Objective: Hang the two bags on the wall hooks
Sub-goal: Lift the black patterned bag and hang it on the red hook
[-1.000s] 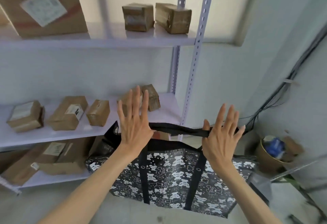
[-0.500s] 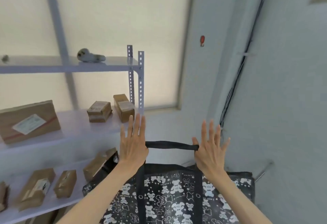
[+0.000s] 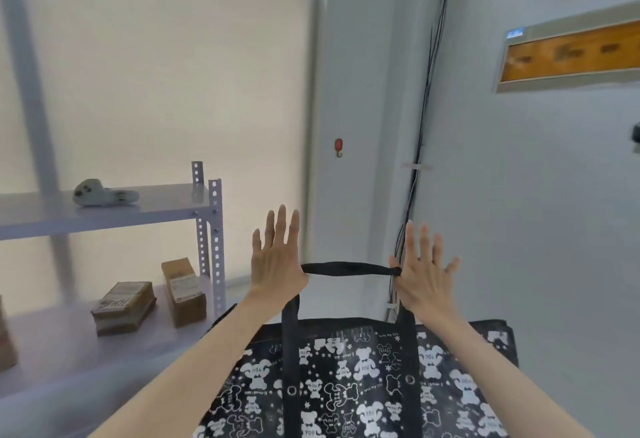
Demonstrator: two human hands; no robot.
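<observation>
A black bag with white bear prints (image 3: 346,385) hangs in front of me by its black strap (image 3: 348,268). The strap is stretched level between my two hands and caught at the thumbs, with the fingers spread and pointing up. My left hand (image 3: 277,264) holds the strap's left end and my right hand (image 3: 420,278) its right end. A small red wall hook (image 3: 338,147) sits on the wall above the strap, well clear of it. Only one bag is in view.
A metal shelf rack (image 3: 214,230) stands to the left with a white object (image 3: 97,192) on top and brown parcels (image 3: 123,306) below. Black cables (image 3: 420,147) run down the wall corner. An orange-fronted panel (image 3: 568,50) hangs on the right wall.
My view has swung up and to the right, bringing the red hook closer to the centre. Both hands have lifted the bag by its strap toward the wall, keeping the same hold.
</observation>
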